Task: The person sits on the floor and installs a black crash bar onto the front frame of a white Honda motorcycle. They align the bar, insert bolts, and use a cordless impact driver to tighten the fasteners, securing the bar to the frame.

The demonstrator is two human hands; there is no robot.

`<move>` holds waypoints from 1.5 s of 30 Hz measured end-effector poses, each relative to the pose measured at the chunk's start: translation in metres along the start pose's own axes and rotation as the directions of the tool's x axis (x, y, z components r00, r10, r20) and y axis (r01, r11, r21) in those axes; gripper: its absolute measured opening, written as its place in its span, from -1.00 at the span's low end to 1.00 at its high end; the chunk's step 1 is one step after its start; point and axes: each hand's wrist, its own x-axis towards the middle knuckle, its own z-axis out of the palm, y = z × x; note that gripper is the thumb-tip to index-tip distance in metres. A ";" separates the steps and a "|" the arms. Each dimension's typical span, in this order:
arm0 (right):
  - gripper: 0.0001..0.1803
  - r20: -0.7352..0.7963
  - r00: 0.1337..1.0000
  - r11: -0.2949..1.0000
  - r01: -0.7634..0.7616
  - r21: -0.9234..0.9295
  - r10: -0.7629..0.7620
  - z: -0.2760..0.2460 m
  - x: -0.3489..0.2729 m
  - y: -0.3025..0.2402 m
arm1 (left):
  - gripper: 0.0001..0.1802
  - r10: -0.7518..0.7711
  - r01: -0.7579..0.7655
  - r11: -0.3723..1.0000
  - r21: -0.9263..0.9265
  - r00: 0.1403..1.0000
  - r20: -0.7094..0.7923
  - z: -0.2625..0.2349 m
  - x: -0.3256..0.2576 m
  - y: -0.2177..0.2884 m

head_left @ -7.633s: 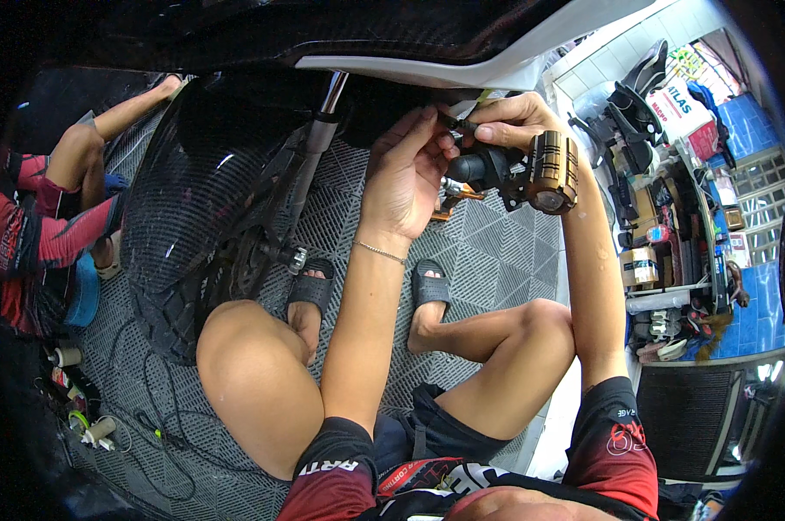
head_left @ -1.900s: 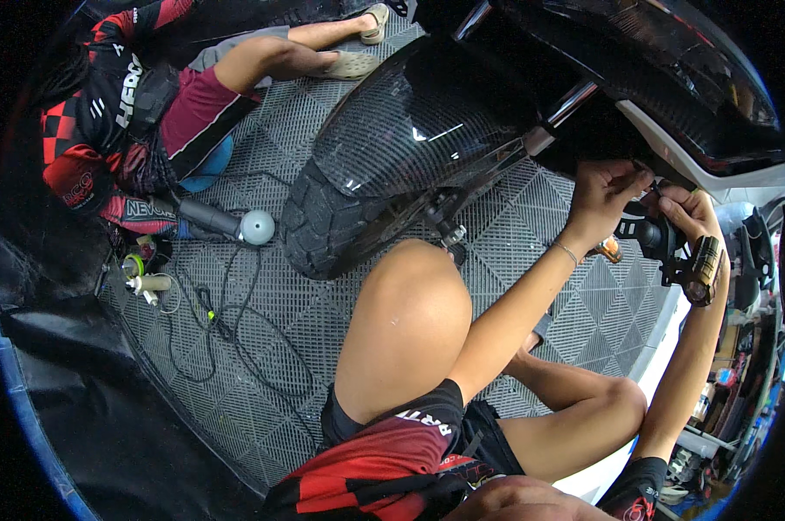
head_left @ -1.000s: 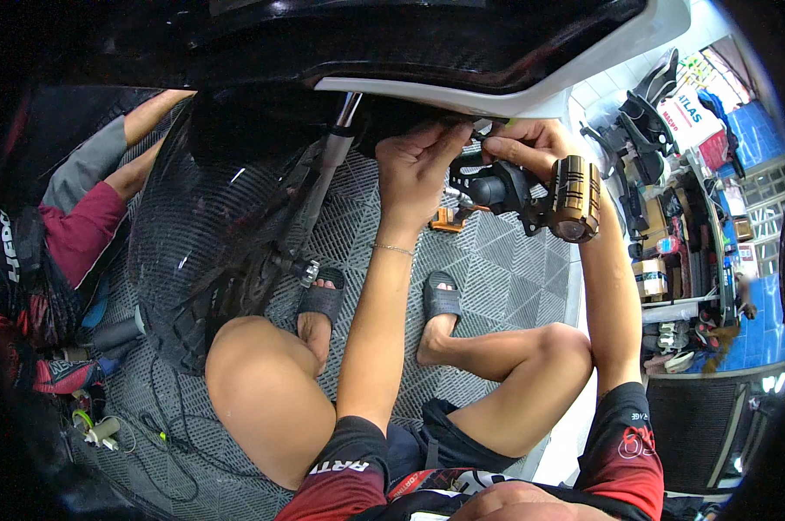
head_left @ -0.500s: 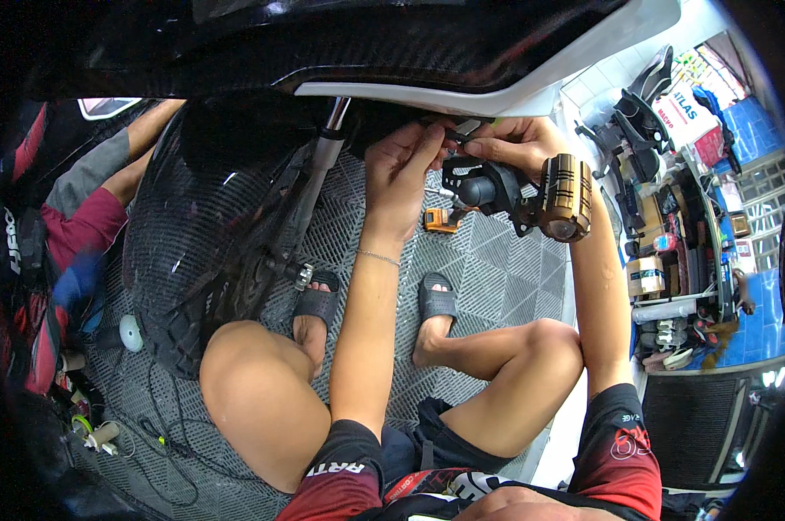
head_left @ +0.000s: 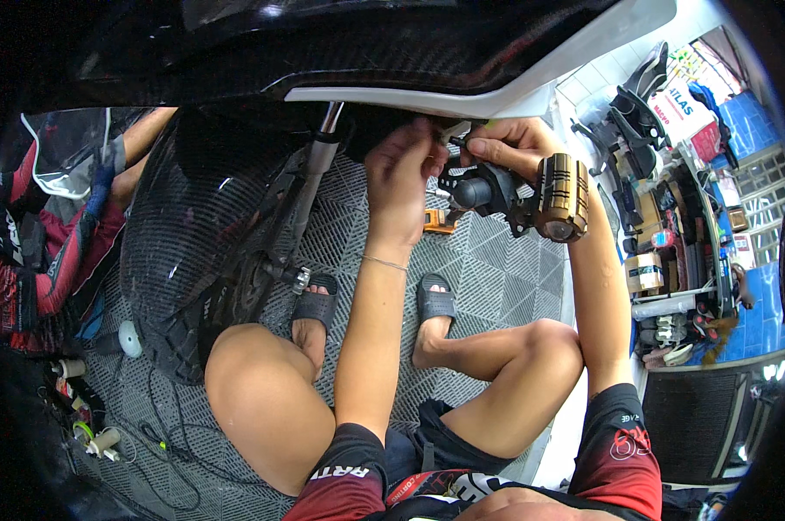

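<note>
Both hands meet under a motorcycle's glossy black body panel (head_left: pixel 340 52) with a white lower edge (head_left: pixel 410 97). My right hand (head_left: pixel 518 143) pinches a small black piece (head_left: pixel 461 141) between thumb and fingers; it looks like a wire connector. A small pale piece (head_left: pixel 453 130) shows between the two hands. My left hand (head_left: pixel 403 165) is slightly blurred, its fingers curled closed beside these pieces; what they hold is hidden. By my right wrist sits a gold and black cylindrical lamp (head_left: pixel 564 198), with a black bracket and round black part (head_left: pixel 475 193) to its left.
The black front wheel cover (head_left: pixel 184 243) and silver fork tube (head_left: pixel 321 156) stand left of my arms. An orange tool (head_left: pixel 440 222) lies on the grey floor mat (head_left: pixel 496 278). Cables (head_left: pixel 184 451) trail at lower left. Another person's sleeve (head_left: pixel 58 278) shows far left. A loaded shelf (head_left: pixel 679 234) stands right.
My left hand has shifted slightly and its fingers have turned. The pale piece now shows between the hands. At far left, the other person has moved, and a white-edged frame-shaped object shows there.
</note>
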 end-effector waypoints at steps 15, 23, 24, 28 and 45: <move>-0.69 -0.171 0.985 0.998 0.012 0.061 -0.002 0.008 -0.003 -0.002 | -0.81 -0.075 0.083 0.988 -0.133 0.995 0.059 -0.002 -0.006 0.007; -0.64 -0.107 0.991 0.996 -0.073 0.052 0.079 0.007 -0.005 -0.014 | -0.83 -0.079 0.083 0.993 -0.084 0.995 0.056 -0.005 -0.010 0.010; -0.65 -0.089 0.993 0.996 -0.079 0.040 0.082 0.006 -0.004 -0.013 | -0.83 -0.067 0.073 0.991 -0.111 0.996 0.053 -0.007 -0.009 0.009; -0.67 -0.122 0.992 1.000 0.015 -0.009 -0.016 0.006 0.000 0.000 | -0.84 -0.052 0.055 0.984 -0.167 0.998 0.022 -0.007 -0.006 0.007; -0.74 -0.196 0.979 0.998 -0.046 0.031 0.051 0.008 0.000 -0.005 | -0.80 -0.023 0.007 0.992 -0.122 0.991 -0.131 0.011 -0.013 -0.002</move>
